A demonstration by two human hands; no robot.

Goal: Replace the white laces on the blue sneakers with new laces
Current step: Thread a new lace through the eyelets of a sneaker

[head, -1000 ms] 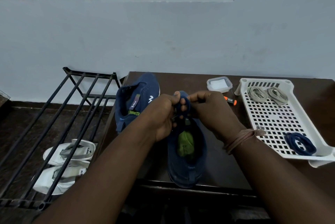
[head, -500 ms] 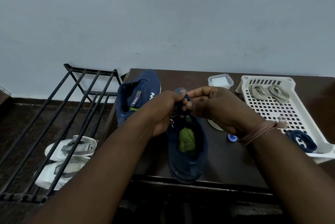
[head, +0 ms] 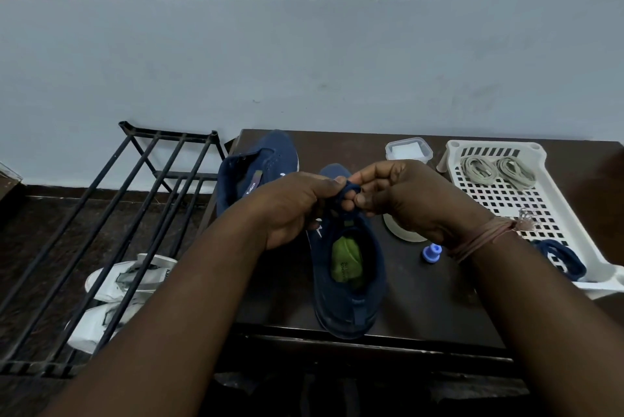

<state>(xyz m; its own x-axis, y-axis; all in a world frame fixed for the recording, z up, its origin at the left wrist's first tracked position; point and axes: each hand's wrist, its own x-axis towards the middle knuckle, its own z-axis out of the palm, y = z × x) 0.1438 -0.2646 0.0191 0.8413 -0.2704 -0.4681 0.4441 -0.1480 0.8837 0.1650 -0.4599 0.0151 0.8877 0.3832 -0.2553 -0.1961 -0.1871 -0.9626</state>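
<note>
In the head view, a dark blue lace [head: 341,195] is pinched between the left hand [head: 297,207] and the right hand [head: 401,197]; the fingers of both are curled round it just above the tongue of the near blue sneaker [head: 347,268], which is stood on the table [head: 422,308] directly below the hands, heel toward the person. A knot or bow appears to be being worked at the top of this shoe, so its new lace is judged to be threaded already and nearly finished. The second blue sneaker [head: 260,167] is lain behind and to the left of the left hand; its lacing is mostly hidden by that hand, and whether it has been relaced cannot be told.

To the right of the right hand a white perforated tray [head: 506,200] is seen. Two coiled pale laces [head: 498,171] are held at its far end, judged to be the old ones taken out, and one dark blue lace bundle [head: 560,258] is left at its near end, beside the right wrist, probably meant for the other shoe.

Counted: two blue sneakers, two pale laces, one spare blue bundle, one lace in the hands. One small lidded container [head: 408,148] is set beyond the right hand, one small blue cap [head: 432,253] below it.
</note>
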